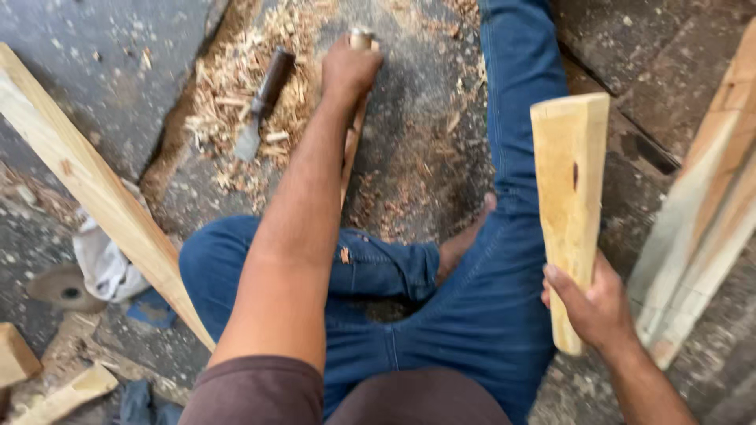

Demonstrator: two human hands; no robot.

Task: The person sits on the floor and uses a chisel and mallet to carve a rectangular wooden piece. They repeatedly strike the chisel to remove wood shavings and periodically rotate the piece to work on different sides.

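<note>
Left hand (349,71) clasps round-handled chisel (360,39); right hand (596,303) grips pale tapered mallet (569,197).

Pale bare-wood mallet (568,197), blue denim trousers (480,315)

You have no packages, labels, signs or screens anywhere in your view.
</note>
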